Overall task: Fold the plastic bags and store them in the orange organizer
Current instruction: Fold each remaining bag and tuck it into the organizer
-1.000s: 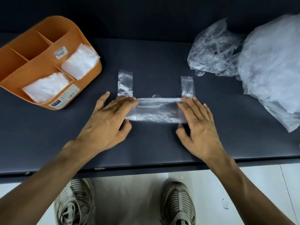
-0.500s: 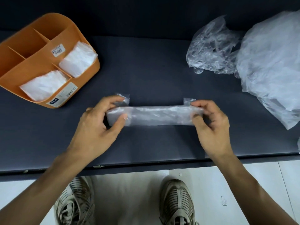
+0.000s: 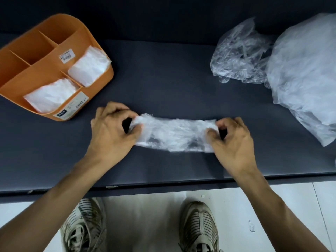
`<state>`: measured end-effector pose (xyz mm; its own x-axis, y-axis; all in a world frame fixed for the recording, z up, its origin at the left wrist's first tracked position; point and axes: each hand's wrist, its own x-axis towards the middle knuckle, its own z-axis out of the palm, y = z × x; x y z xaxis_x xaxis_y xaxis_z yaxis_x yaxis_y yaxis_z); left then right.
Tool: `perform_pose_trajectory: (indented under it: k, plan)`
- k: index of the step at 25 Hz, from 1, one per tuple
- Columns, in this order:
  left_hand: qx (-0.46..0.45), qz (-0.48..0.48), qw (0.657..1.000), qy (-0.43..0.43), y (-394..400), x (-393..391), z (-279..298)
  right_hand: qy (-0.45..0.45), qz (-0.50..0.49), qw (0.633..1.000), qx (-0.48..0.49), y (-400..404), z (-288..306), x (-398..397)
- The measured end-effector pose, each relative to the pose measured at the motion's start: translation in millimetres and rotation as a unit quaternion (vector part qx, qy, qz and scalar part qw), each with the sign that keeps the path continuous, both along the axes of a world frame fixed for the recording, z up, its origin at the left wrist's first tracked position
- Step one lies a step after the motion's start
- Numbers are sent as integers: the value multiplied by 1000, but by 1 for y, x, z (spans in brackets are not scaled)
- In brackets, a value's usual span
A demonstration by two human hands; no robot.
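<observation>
A clear plastic bag (image 3: pixel 174 134), folded into a long narrow strip, stretches between my hands above the dark table (image 3: pixel 163 84). My left hand (image 3: pixel 111 131) pinches its left end between thumb and curled fingers. My right hand (image 3: pixel 234 140) pinches its right end the same way. The bag's handles are folded in and hidden. The orange organizer (image 3: pixel 45 70) stands at the back left. Two of its front compartments each hold a folded white bag (image 3: pixel 89 67) (image 3: pixel 50 96); the rear compartments look empty.
A crumpled clear bag (image 3: pixel 240 55) lies at the back right, next to a large heap of clear plastic (image 3: pixel 307 73) reaching the right edge. The table's front edge (image 3: pixel 163 186) runs just below my wrists, with my shoes on the floor beneath.
The flat bag, pressed under my fingers with both handles showing, was gripped at both ends and lifted. The handles have since folded in, and the strip is now wider and crumpled.
</observation>
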<state>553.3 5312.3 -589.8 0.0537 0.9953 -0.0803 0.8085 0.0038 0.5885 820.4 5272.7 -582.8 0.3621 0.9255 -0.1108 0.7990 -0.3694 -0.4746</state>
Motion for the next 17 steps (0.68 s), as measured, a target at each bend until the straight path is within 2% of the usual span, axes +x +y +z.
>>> perform_pose_trajectory:
  k: [2,5,7,10,12,13,15,17]
  plan:
    - [-12,28,991,-127,-2,4,3,134,-30,990,6,0,4,-1]
    - [-81,83,938,-325,-1,5,8,374,-99,921,36,7,15,4]
    - [-91,95,901,-413,1,5,16,453,-103,884,50,14,23,7]
    - [-54,90,850,-516,5,5,34,509,-58,853,101,30,33,12]
    - [9,35,845,-533,5,3,49,526,2,836,159,44,45,15]
    - [50,-5,860,-507,4,2,57,531,42,824,193,49,52,17]
    - [133,-104,893,-416,-1,-1,65,530,99,807,240,54,62,22]
    - [184,-189,909,-322,-9,-3,62,516,110,815,242,49,58,29]
